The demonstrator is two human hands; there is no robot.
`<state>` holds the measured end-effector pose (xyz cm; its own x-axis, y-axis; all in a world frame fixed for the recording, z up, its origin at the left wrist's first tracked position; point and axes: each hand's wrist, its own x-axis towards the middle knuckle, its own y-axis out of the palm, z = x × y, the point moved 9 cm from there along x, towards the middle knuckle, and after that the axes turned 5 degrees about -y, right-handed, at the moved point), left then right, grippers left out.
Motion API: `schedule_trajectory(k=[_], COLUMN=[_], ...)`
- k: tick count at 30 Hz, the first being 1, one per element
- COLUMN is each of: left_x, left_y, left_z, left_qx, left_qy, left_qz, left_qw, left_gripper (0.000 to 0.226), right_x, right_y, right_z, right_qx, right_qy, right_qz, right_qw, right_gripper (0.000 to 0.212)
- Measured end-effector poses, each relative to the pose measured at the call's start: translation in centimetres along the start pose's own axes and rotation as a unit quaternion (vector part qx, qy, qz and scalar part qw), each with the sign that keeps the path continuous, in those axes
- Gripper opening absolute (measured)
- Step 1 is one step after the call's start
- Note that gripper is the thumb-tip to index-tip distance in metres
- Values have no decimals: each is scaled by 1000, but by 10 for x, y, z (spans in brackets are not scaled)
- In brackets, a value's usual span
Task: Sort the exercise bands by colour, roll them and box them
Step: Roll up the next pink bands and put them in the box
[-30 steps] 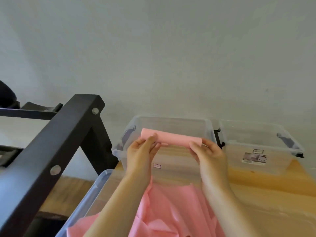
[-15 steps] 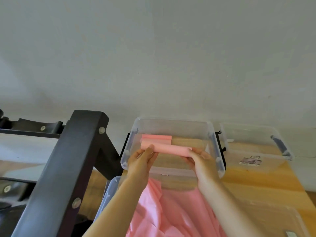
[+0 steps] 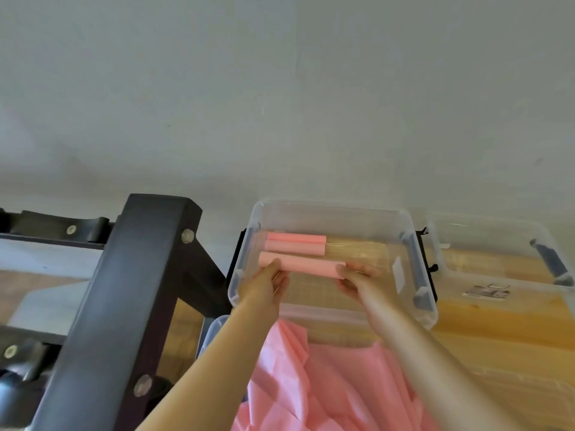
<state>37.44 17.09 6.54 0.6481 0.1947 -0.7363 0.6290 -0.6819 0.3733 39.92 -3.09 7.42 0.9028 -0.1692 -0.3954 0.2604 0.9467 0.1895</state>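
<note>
Wooden table [image 3: 497, 331]: left hand [image 3: 267, 284] and right hand [image 3: 357, 279] are clamping the pink roll [image 3: 306, 265], and should be lowering it level into the clear box [image 3: 329, 205].

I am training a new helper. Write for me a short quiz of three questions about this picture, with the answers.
1. True or false: the right box holds pink rolls.
2. What holds the pink roll over the left box? A: left hand only. B: both hands. C: right hand only.
3. Fill in: the loose bands in front of the left box are ___ in colour.
Key: 1 false; 2 B; 3 pink.
</note>
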Motion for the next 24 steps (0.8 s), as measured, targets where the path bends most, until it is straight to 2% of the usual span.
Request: schedule_trajectory(k=[5,11,17,24], left_x=[26,57,85,123], left_y=[8,12,13,8], left_z=[1,13,23,27], left_qx=[20,26,-11,-11], left_qy=[3,-30,-35,-25], left_qz=[2,-51,-69,-109], left_qw=[1000,998,997,994], left_gripper=[14,33,34,35], right_x=[31,64,95,125], right_y=[0,4,11,12], right_z=[-14,-33,-43,-68], right_qx=[-56,-54,-65,-98], right_qy=[4,47,63,83], right_qz=[14,40,41,16], right_qw=[998,997,995,992], right_gripper=[14,20,31,32])
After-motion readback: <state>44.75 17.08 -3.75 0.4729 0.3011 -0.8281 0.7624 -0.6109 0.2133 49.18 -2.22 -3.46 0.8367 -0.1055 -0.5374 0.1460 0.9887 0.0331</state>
